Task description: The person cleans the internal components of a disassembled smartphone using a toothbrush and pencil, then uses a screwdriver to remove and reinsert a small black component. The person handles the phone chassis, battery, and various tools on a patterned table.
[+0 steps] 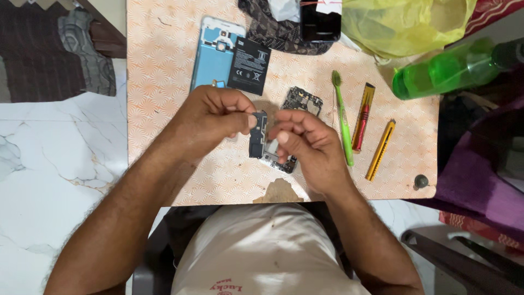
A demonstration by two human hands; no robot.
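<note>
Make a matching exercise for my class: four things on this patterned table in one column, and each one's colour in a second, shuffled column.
Things:
1. toothbrush
2. utility knife
3. phone frame
4. battery

Colours:
A. black
B. light blue
C. green
D. yellow

Pairs: 1-C, 2-D, 3-B, 4-A

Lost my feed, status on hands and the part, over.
Left hand and right hand both pinch a small dark phone part. Circuit board lies just behind. Nothing in the way.
</note>
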